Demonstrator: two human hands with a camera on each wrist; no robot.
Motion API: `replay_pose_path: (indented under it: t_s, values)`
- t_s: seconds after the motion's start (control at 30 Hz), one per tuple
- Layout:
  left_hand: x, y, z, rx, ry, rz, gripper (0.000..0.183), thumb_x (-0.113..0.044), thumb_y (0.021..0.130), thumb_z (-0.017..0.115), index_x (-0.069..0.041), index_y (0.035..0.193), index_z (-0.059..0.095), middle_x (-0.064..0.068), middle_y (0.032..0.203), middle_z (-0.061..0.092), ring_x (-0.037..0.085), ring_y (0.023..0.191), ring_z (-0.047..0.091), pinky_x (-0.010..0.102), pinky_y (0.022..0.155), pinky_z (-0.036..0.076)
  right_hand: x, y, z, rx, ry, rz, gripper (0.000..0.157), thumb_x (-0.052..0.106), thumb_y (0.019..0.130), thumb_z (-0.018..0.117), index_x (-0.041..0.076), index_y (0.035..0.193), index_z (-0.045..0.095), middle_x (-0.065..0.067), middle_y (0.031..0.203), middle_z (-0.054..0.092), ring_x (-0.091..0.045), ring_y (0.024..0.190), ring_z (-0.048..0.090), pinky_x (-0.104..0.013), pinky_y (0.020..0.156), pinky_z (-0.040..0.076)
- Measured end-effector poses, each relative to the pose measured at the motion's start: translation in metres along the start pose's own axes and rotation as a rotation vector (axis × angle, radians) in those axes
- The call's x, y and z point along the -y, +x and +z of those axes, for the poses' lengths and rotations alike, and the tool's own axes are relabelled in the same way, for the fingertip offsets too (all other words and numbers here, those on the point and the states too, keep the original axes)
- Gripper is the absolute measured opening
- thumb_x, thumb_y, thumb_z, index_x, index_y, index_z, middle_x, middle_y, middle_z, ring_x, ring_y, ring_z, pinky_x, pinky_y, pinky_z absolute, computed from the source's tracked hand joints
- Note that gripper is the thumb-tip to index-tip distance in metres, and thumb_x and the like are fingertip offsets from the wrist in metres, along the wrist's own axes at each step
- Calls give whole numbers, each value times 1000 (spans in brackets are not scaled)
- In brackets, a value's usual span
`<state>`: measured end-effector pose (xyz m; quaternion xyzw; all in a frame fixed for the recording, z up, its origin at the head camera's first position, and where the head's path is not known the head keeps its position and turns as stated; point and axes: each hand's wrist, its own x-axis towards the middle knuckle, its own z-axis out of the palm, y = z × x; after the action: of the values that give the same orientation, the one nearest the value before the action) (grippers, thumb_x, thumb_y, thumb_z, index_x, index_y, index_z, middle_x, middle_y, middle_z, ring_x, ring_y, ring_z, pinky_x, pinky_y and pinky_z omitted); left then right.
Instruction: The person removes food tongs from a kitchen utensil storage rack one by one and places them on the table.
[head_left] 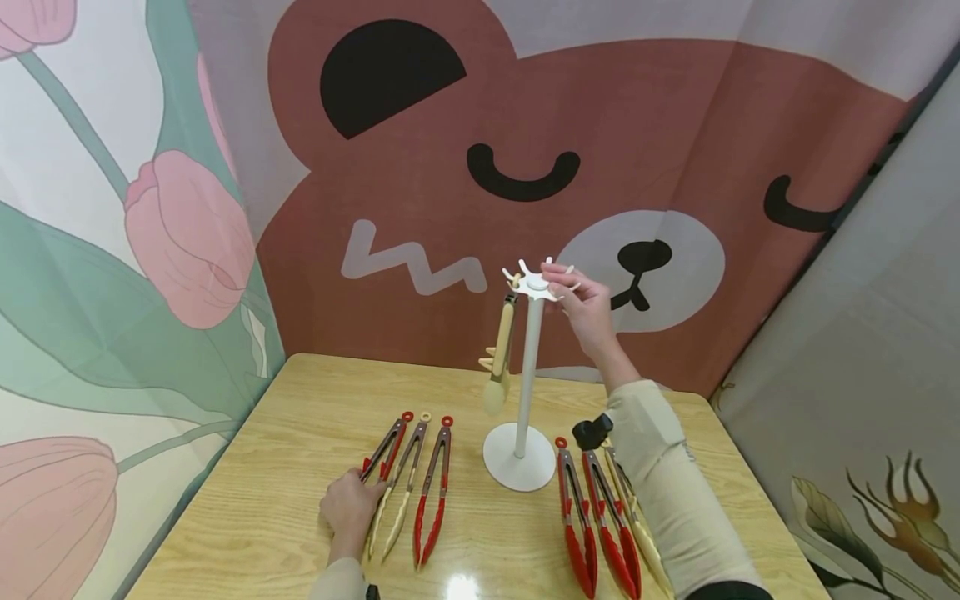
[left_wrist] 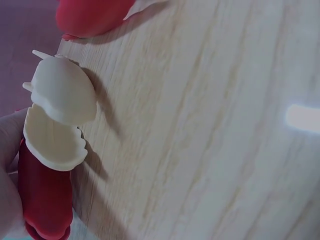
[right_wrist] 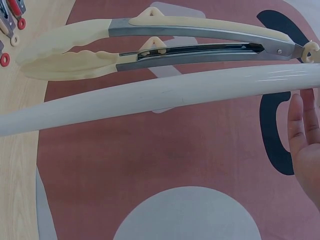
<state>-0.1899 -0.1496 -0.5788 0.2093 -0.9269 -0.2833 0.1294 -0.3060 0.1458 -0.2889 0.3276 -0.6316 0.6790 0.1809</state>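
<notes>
A white utensil stand with hooks round its top stands on the table. Cream tongs hang by their ring from a left-side hook; they appear along the pole in the right wrist view. My right hand is up at the right of the stand's top, thumb and fingers pinching it there. At the table's left, my left hand grips the lower part of red tongs, whose red tip shows below the fingers. Close beside it lie cream tongs, their scalloped tips parted.
Another pair of red tongs lies left of the round base. On the right lie two red tongs and cream tongs, partly under my right sleeve. A printed curtain hangs behind the table.
</notes>
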Motion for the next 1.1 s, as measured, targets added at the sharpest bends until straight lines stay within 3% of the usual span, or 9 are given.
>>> replay_pose_path:
  t_s: [0.33,0.6,0.87,1.1]
  values:
    - [-3,-5,3,-40,24,-1,59,-43,66,74,4,100,62,26,84,60,40,74,55,52,58,40,1,0,1,-2,18,4,22,-5,85,52,-22,100,54,-10,110,58,-16,84,58,-23,58,48]
    - [-4,-9,7,-92,20,33,58,-41,65,75,5,100,63,25,82,60,40,73,54,52,58,41,1,-1,0,-1,-2,8,23,-4,86,53,-21,101,54,-12,111,57,-16,83,58,-29,59,49]
    - [-5,-9,7,-106,0,38,58,-40,65,76,5,100,62,26,84,60,40,75,54,53,59,40,1,-1,-1,-4,24,9,24,-4,85,53,-22,101,53,-9,109,59,-15,81,58,-24,58,48]
    - [-6,-9,4,-71,18,29,59,-42,71,71,6,102,60,27,86,59,41,77,55,54,61,41,1,-1,0,5,5,5,23,-3,86,53,-20,101,55,-10,109,58,-17,86,57,-29,59,49]
